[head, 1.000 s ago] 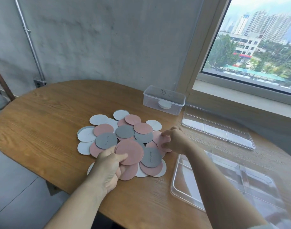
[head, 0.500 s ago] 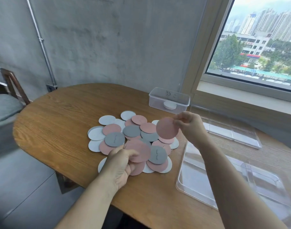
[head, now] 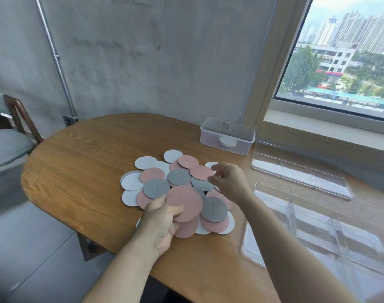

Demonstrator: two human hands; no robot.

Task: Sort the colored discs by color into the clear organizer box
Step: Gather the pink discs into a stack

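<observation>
At a rounded wooden table [head: 88,160] beside a city-view window [head: 339,62], we look down on two bare hands at work over a pile of discs [head: 179,178] in pink, grey and white, overlapping one another at the middle of the tabletop. Our left hand [head: 162,224] grips a pink disc [head: 184,203] at its near edge, thumb on top and fingers curled beneath, and holds it just over the near side of the pile. A second pink disc [head: 187,229] shows below it, and we cannot tell whether that one is also in the grip. Our right hand [head: 230,182] hovers over the pile's right side, fingers loosely bent, thumb and forefinger apart, holding nothing. A grey disc [head: 214,209] lies just beside the held pink one, between the two hands. The clear organizer box [head: 317,235] sits at the table's right, near the pile, its upright dividers marking off compartments. Beyond it lies a flat clear tray [head: 300,171] in three sections. Behind the pile, toward the wall, stands a small clear tub [head: 241,147] with a white disc [head: 227,141] inside. A metal pipe [head: 55,60] runs down the grey wall at left, above a wooden chair [head: 20,117].
</observation>
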